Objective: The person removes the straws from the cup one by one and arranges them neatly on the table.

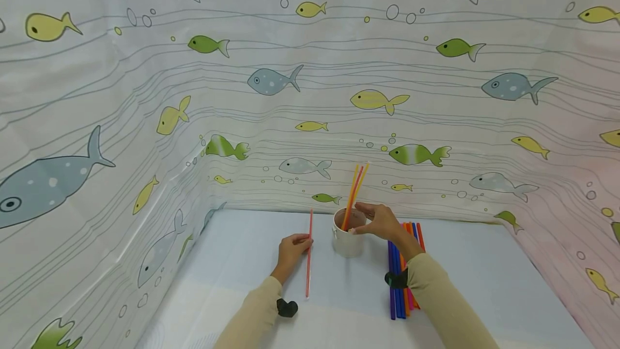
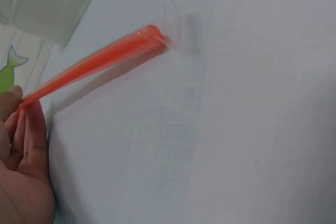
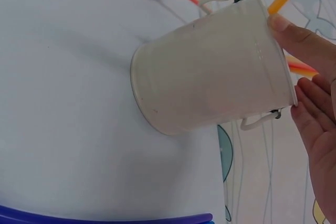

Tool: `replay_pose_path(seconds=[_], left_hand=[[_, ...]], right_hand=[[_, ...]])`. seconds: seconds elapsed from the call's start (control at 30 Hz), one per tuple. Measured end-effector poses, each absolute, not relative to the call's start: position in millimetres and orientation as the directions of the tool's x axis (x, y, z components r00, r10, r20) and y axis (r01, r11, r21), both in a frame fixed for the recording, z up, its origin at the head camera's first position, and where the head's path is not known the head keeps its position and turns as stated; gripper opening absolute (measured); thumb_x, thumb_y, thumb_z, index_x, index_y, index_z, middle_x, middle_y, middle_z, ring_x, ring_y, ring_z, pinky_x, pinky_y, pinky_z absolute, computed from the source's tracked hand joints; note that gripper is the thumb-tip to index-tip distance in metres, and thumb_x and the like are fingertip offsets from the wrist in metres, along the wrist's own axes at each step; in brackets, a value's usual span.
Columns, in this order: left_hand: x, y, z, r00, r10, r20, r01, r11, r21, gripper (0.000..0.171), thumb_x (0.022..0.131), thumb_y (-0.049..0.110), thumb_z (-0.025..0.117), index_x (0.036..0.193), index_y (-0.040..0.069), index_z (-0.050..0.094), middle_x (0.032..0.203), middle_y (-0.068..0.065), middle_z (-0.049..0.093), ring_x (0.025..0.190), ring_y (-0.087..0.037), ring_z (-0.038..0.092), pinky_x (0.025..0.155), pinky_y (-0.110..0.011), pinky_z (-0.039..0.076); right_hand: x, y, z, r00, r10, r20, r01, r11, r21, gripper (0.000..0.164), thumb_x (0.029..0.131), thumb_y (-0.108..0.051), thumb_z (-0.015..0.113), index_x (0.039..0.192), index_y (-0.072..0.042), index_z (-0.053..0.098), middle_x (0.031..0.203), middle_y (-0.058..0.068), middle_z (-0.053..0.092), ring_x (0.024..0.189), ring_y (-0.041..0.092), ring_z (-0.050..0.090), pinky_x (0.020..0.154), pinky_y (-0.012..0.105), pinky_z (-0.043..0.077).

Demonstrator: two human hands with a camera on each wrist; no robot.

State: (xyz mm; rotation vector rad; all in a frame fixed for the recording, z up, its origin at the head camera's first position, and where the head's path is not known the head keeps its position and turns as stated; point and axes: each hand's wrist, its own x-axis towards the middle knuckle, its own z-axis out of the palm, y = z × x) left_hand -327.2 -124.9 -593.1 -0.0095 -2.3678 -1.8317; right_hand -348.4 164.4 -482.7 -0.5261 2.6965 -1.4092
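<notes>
The red stick (image 1: 308,273) is pinched between the thumb and fingers of the left hand (image 1: 292,252), just below the middle of the head view. See-through wrap can be seen around its end in the left wrist view. The white pail (image 1: 347,245) is stood upright just right of the red stick, on the pale table (image 1: 474,273). Its rim is held by the right hand (image 1: 382,224), with the thumb on one side and the fingertips on the other. Part of the rim is hidden by that hand. Yellow and red sticks (image 1: 352,195) are propped up in the pail, tilted to the right at the top. At the lower right, a row of colored sticks (image 1: 399,298) is laid flat, with purple, blue, orange, pink and red seen. The middle of the row is covered by the right sleeve (image 1: 443,295) and a small black thing (image 1: 397,279) at the wrist. Another dark lump (image 1: 287,308) is worn at the left wrist. The table is closed in at the back and sides by a fish-covered sheet (image 1: 334,71).
</notes>
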Motion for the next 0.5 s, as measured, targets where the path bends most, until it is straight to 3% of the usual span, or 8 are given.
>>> replay_pose_path(seconds=[0.5], left_hand=[[-325.0,-125.2,-590.9,-0.981,-0.095,0.168,0.127,0.334,0.934,0.023,0.081,0.012,0.081,0.099,0.0,0.074,0.087,-0.008,0.074,0.078,-0.016,0.07,0.065,-0.017,0.055]], right_hand=[[-347.2,164.9,-481.4,-0.936,-0.334,0.11,-0.281,0.521,-0.806,0.081,0.072,-0.026,0.089,0.141,-0.006,0.052,0.138,0.008,0.056,0.127,0.029,0.052,0.102,0.04,0.046]])
